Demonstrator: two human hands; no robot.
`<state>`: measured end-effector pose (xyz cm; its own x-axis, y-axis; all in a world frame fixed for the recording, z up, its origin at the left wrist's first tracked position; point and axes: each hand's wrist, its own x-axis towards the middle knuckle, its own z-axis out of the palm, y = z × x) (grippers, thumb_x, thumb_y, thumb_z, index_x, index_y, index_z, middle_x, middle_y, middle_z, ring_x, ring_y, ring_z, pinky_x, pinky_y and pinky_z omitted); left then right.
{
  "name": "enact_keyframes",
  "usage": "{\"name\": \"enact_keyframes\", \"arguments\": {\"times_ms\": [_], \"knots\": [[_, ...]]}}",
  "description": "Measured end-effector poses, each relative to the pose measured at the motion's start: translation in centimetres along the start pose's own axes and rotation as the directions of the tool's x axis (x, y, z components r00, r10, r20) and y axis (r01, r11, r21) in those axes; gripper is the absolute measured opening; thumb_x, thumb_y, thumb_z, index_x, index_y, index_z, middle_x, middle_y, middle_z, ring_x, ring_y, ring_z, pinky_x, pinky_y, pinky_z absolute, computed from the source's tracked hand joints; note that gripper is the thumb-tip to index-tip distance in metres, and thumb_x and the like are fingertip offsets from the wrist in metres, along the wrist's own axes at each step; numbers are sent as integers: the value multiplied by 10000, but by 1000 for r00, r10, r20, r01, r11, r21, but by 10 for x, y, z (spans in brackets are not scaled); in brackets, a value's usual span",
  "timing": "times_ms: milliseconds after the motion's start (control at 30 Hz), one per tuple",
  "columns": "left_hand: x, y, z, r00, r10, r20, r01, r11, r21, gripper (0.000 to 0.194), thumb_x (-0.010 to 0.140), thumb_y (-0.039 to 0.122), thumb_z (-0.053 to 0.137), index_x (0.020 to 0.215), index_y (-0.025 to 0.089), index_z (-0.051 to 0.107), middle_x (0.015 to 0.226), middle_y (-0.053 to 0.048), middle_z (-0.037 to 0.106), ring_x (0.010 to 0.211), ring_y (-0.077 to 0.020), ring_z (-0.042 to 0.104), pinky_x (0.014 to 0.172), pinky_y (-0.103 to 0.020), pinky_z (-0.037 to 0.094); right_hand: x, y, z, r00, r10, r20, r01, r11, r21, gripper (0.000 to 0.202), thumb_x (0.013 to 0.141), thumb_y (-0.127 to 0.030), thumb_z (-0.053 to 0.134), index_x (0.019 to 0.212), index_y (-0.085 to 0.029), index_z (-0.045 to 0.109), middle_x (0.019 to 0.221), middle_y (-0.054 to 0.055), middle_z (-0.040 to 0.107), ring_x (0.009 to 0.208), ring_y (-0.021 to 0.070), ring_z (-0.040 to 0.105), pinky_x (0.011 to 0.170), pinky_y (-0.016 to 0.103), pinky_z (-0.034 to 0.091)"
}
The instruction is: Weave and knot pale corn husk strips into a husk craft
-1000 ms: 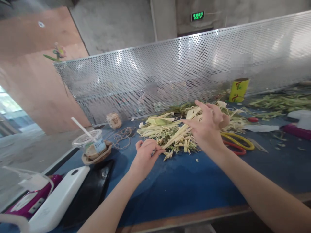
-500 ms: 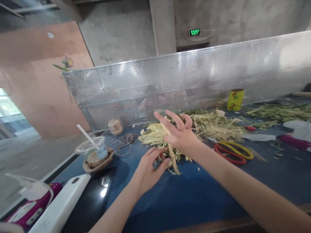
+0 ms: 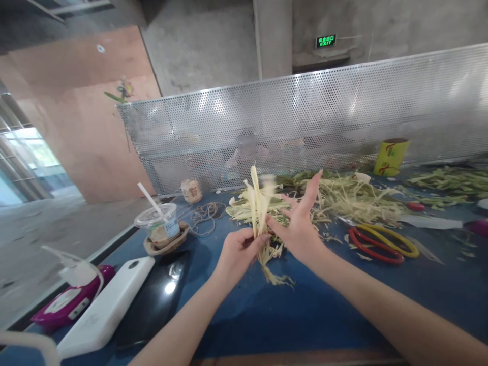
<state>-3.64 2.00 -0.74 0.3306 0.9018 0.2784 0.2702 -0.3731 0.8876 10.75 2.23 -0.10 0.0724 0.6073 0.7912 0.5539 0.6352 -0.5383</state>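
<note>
Behind the blue table (image 3: 274,323) rise a metal screen (image 3: 328,112) and concrete wall (image 3: 202,48). Over the table, husks (image 3: 253,203) stand pinched in the left hand (image 3: 237,255), thumb against fingers; the right hand (image 3: 301,231) splays alongside.

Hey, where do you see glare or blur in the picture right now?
Head view: bright glare spots on the black panel; head view: shiny streaks across the perforated metal screen; head view: the pale strips in the left hand smear into a whitish blur near their upper right end.
</note>
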Motion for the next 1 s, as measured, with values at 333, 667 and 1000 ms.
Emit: {"name": "enact_keyframes", "arguments": {"times_ms": [333,667,1000], "knots": [[6,-9,2,999,-17,-49,9,988,-155,334,728,460,519,614,146,502,465,70,359,384,-45,327,376,-178,285,8,6,-7,873,177,455,-326,904,275,172,736,-269,527,739,-157,657,779,57,675,749,195,628,705,301,483],[12,-12,1,981,-122,-148,82,965,-250,300,707,413,556,708,115,595,561,5,536,483,-114,498,332,-195,370,10,15,-4,850,304,430,-430,872,234,135,768,-307,475,736,-178,495,680,16,603,615,143,579,542,258,453],[10,-2,2,963,-132,-235,55,950,-309,334,705,323,561,963,112,566,815,-65,628,642,-149,569,406,-222,443,2,14,-3,726,328,604,-514,842,161,194,643,-167,603,770,-173,456,602,-31,528,498,106,529,465,234,451]]}}
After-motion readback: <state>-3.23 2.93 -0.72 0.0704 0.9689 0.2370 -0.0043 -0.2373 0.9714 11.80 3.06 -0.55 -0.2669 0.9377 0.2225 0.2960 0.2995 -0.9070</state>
